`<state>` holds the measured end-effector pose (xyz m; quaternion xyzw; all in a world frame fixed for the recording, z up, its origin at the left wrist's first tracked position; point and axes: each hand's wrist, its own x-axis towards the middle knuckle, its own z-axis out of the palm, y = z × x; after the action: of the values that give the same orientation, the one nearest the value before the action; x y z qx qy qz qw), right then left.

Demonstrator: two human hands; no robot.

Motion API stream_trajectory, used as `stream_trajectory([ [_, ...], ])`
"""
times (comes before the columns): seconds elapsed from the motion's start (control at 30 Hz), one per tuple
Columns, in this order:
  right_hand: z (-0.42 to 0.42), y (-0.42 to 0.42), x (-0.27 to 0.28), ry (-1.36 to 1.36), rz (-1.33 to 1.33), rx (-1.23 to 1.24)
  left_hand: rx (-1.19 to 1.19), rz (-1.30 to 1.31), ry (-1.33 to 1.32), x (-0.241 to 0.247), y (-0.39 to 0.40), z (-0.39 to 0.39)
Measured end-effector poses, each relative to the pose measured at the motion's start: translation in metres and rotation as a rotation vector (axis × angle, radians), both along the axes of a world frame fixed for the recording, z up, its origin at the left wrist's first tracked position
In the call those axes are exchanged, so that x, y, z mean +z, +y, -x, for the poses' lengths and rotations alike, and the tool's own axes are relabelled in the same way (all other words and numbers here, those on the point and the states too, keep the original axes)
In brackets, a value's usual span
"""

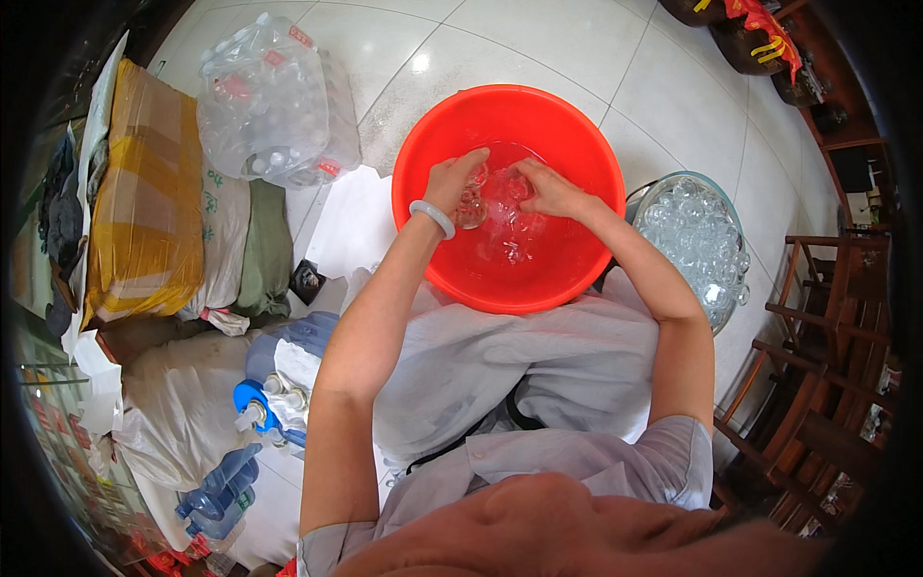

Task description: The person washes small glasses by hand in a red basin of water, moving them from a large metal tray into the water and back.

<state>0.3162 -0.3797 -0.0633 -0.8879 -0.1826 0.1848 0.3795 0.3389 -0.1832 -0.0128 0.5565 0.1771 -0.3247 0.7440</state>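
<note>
A red plastic basin (508, 288) with water in it stands before me, close to my knees. Inside it my left hand (454, 180), with a pale bangle (433, 218) at the wrist, is closed around a small clear glass vessel (471, 209). Across from it, also in the basin, my right hand (546, 189) has bent fingers at a small clear, reddish-looking piece (519, 189); whether it grips this is unclear. To the right of the basin, a clear-rimmed container (730, 203) is heaped with several round clear glass pieces (685, 231).
Plastic-wrapped bottles (274, 108) stand upper left on the tiled floor. Left of me are a taped cardboard box (148, 195), sacks (263, 245) and a large blue water bottle (310, 335). Wooden furniture (815, 368) stands at the right; dark jars (743, 47) are upper right.
</note>
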Motion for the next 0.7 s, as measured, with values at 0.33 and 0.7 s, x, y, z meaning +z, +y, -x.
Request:
stream_trajectory([
  [0.33, 0.000, 0.007, 0.018, -0.005, 0.062, 0.006, -0.034, -0.047, -0.023, 0.000, 0.003, -0.002],
  [0.7, 0.019, -0.016, -0.035, 0.113, 0.356, 0.131, -0.015, -0.010, -0.047, 0.000, 0.004, -0.006],
])
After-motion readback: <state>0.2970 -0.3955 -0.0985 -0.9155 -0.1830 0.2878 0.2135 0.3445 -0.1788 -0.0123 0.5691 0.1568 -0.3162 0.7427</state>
